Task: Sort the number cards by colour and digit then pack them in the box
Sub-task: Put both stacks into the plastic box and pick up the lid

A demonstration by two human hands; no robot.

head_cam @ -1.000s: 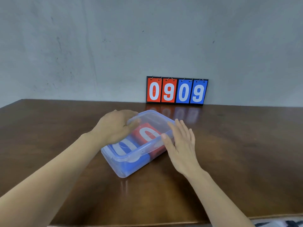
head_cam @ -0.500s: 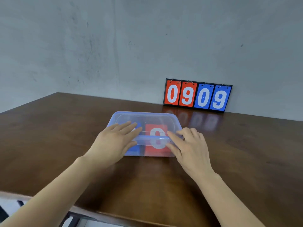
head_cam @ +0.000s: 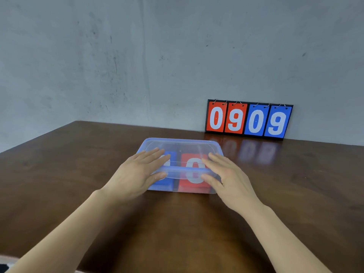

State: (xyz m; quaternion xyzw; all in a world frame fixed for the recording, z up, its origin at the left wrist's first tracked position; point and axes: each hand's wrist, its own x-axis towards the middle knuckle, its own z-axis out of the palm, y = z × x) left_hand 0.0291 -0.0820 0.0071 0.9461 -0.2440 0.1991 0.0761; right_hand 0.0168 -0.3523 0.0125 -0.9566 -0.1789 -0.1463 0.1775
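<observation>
A clear plastic box (head_cam: pixel 181 143) with its lid on sits on the brown table (head_cam: pixel 295 184), long side toward me. Through the plastic I see a stack of blue number cards (head_cam: pixel 167 183) on the left and a stack of red number cards (head_cam: pixel 194 170) showing a white 0 on the right. My left hand (head_cam: pixel 139 172) lies flat on the lid's near left corner, fingers straight, thumb along the front rim. My right hand (head_cam: pixel 226 176) lies flat on the near right corner in the same way.
A flip scoreboard (head_cam: pixel 249 120) leans against the grey wall at the back right, reading red 0 9 and blue 0 9. The table's near edge runs along the bottom left.
The box has turned from a slanted position to square with me. Both hands have settled flat on the lid's near corners. My view has shifted left.
</observation>
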